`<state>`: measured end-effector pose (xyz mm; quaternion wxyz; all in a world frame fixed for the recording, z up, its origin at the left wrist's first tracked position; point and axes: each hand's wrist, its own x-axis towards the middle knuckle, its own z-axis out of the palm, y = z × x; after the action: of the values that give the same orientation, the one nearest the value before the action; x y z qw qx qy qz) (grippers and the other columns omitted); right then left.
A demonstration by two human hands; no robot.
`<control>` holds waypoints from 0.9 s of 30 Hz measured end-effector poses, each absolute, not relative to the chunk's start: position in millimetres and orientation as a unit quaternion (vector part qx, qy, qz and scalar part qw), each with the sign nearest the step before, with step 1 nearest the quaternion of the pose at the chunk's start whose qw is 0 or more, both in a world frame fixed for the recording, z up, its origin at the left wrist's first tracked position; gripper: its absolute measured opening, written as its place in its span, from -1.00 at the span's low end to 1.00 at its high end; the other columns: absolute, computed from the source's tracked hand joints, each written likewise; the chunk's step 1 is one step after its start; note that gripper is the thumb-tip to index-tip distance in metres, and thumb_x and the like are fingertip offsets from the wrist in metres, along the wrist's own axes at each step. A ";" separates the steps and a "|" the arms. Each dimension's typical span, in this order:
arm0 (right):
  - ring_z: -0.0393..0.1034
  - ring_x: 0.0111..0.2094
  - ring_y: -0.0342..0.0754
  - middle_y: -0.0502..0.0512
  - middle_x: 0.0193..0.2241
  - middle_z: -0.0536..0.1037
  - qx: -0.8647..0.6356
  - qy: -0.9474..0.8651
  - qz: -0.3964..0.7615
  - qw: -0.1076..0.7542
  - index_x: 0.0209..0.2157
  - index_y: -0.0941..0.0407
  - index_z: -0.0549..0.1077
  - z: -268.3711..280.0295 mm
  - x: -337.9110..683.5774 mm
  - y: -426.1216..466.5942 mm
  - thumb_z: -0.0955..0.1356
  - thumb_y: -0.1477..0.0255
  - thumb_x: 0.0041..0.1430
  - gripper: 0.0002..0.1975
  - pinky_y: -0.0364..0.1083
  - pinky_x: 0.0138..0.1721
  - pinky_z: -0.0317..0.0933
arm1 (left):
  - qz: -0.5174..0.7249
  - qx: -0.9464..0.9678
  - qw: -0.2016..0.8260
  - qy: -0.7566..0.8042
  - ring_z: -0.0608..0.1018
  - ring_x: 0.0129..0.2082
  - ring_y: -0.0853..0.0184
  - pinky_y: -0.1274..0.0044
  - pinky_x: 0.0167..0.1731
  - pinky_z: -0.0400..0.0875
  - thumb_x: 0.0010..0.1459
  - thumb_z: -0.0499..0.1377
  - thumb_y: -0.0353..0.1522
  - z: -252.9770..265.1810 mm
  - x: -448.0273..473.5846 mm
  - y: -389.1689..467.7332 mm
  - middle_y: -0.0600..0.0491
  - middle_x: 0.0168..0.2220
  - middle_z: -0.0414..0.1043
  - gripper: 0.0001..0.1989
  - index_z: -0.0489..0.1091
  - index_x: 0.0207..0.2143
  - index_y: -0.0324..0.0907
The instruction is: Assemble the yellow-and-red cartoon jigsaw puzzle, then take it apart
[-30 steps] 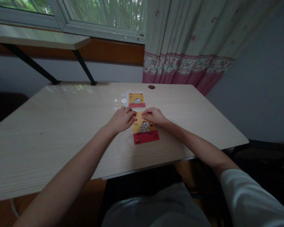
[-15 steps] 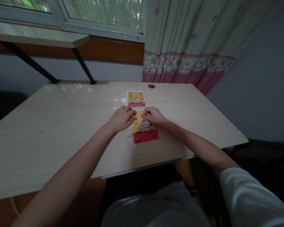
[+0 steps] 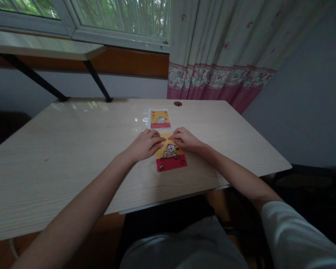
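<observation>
1. I take the thin, rectangular yellow-and-red card [image 3: 171,163] as my dial's centre, with 12 o'clock toward the window side. It lies flat on the pale wood-grain bench [image 3: 72,160], its red band at 6 o'clock and a white cartoon animal in a red hat above that band.
2. My bare left grip [image 3: 146,145] comes in from between 9 and 10 o'clock, its fingers bent and its tips over the card's upper yellow part. I cannot tell whether it grasps anything.
3. My bare right grip [image 3: 187,140] sits at 2 o'clock, its thumb and forefinger drawn close together over the same yellow part. I cannot tell whether something is pinched there; the two sets of fingertips nearly meet.
4. Between 11 and 12 o'clock I see a smaller, white-edged card [image 3: 160,118] with a similar yellow-and-red picture, lying flat and apart from both grips.
5. Just past 12 o'clock is a round brown hole [image 3: 178,104] in the bench; the white-framed glass window [image 3: 123,18] is at 11, the cream-and-pink cloth curtain [image 3: 212,45] at 1.
</observation>
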<state>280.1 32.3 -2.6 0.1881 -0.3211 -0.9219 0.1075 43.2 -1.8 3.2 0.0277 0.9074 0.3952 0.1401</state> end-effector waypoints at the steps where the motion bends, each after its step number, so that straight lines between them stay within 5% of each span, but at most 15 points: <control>1: 0.28 -0.18 -0.03 0.18 -0.25 0.48 -0.314 -0.928 0.097 0.177 -0.13 0.16 0.54 -1.5 279.3 31.0 0.29 0.47 0.24 -0.76 -0.03 -0.07 0.12 | 0.136 0.908 0.027 0.397 0.35 -0.07 0.17 0.32 -0.07 0.24 0.30 -0.07 -0.21 2.9 44.1 -1.8 -0.07 -0.08 0.35 -0.63 0.43 -0.01 -0.09; 12: 0.23 -0.17 0.06 0.23 -0.24 0.52 -0.308 -0.948 -0.016 0.084 -0.11 0.14 0.55 15.0 272.1 22.3 0.24 0.29 0.29 -0.67 -0.01 -0.14 0.07 | 0.072 0.907 -0.027 0.414 0.32 -0.10 0.14 0.36 -0.17 0.23 0.32 -0.12 -0.16 10.7 49.5 -9.8 -0.05 -0.11 0.36 -0.60 0.39 0.01 -0.03; 18: 0.20 0.04 0.09 0.21 0.02 0.42 -0.310 -0.945 0.060 0.085 0.06 0.04 0.44 11.7 293.9 33.9 0.22 0.27 0.31 -0.64 0.06 0.04 0.07 | 0.085 0.912 0.023 0.400 0.34 -0.04 0.11 0.28 -0.06 0.22 0.30 -0.11 -0.13 8.2 34.3 -4.5 -0.10 -0.01 0.36 -0.56 0.36 0.07 -0.06; 27: -0.23 0.34 0.20 0.22 0.34 -0.09 -0.375 -0.913 0.158 0.015 0.34 0.07 -0.09 -1.4 315.7 38.4 0.32 -0.09 0.02 -0.02 0.18 0.28 -0.23 | 0.021 0.879 0.065 0.473 0.11 0.27 -0.05 0.15 0.14 0.09 0.14 -0.14 0.16 3.8 30.9 -9.3 -0.31 0.30 -0.02 -0.11 -0.01 0.28 -0.33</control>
<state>315.7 38.4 -1.4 0.0149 -0.3748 -0.9133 0.1584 30.9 -9.3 3.8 0.0646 0.8785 0.4729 0.0208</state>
